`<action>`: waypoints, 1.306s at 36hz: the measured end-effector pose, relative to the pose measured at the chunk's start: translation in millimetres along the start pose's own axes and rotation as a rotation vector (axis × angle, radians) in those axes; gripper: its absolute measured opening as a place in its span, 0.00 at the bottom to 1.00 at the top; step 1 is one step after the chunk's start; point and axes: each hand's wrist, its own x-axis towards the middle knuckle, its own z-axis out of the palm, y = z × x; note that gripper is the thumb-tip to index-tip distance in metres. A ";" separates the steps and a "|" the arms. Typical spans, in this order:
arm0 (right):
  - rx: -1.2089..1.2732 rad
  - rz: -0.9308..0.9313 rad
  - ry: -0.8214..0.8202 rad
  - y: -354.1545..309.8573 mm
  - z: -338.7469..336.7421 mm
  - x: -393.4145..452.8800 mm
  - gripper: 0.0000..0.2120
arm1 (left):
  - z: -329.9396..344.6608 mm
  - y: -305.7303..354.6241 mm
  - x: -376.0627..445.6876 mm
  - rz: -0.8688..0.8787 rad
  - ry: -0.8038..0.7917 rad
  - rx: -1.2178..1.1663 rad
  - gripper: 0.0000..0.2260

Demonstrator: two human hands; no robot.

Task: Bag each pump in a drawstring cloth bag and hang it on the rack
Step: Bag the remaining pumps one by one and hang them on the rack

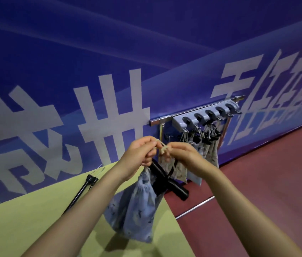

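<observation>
A light blue patterned drawstring bag (134, 203) hangs in the air in front of me, with a black pump (167, 179) sticking out of its gathered mouth. My left hand (141, 153) pinches the beige drawstring (162, 147) at the bag's neck. My right hand (181, 153) pinches the other end of the same cord, close beside the left. Behind my hands, a grey rack (205, 115) with a row of black hooks is fixed to the blue wall. Several bagged pumps (209, 151) hang from it by their cords.
A yellow-green table (26, 219) lies below my left arm, with another black pump (80, 191) lying on it by the wall. The blue banner wall (91, 71) with white lettering runs behind. Red floor (267, 182) spreads to the right.
</observation>
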 end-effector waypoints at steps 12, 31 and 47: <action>0.338 0.060 0.041 34.3 -155.6 14.0 0.11 | 99.3 -28.7 113.2 -0.157 0.050 0.308 0.05; -0.259 -0.064 0.402 64.6 -280.7 -38.9 0.12 | 222.8 -35.0 202.0 -0.084 0.108 -0.149 0.13; 0.071 0.190 0.560 121.1 -231.4 -74.2 0.05 | 227.7 -55.5 198.8 -0.195 -0.003 0.021 0.12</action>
